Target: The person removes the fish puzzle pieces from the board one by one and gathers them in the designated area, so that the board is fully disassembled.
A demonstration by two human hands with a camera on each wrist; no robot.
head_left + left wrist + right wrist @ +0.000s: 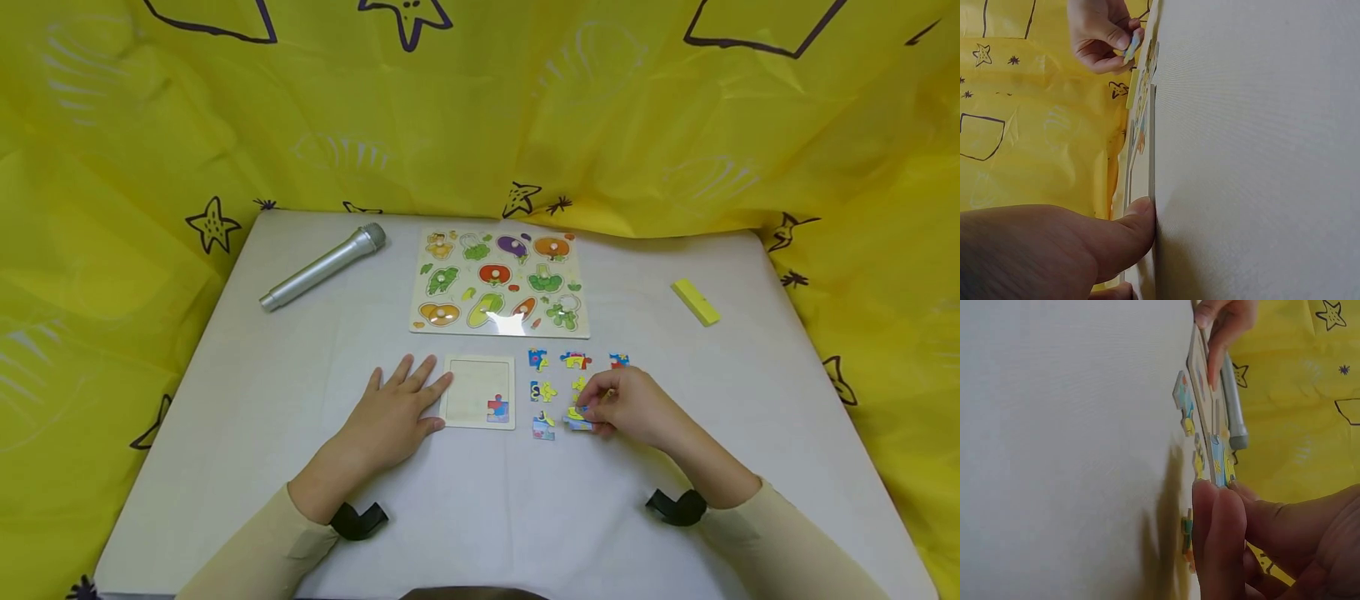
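Note:
My left hand [400,414] lies with fingers spread, thumb and fingertip touching the left edge of a square wooden puzzle frame [465,362]. One red and blue puzzle piece [498,409] sits in the frame's lower right corner. Between thumb and fingers, my right hand [624,406] pinches a blue and yellow puzzle piece [1217,459], raised off the table in the right wrist view. Several loose pieces lie right of the frame, among them a pink-and-blue piece [543,428] and a red-topped piece [576,360]. The right hand partly covers some of them.
Behind the frame lies a vegetable peg board [498,283]. A silver microphone [324,267] rests at the back left, a yellow block [695,302] at the right. Yellow cloth [465,125] hangs round the white table [480,508].

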